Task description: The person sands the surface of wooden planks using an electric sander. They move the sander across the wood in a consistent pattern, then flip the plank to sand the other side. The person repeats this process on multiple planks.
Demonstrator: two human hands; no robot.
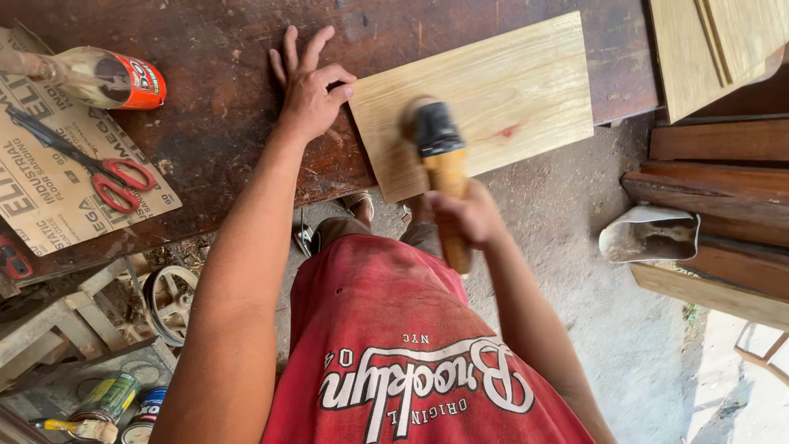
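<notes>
right hand [464,215] fingers closed around a brush [440,164] on the pale board [509,90]; left hand [308,90] fingers spread flat beside it.

Soft, even daylight; the brush [434,131] head is motion-blurred, perhaps slight edge distortion.
</notes>
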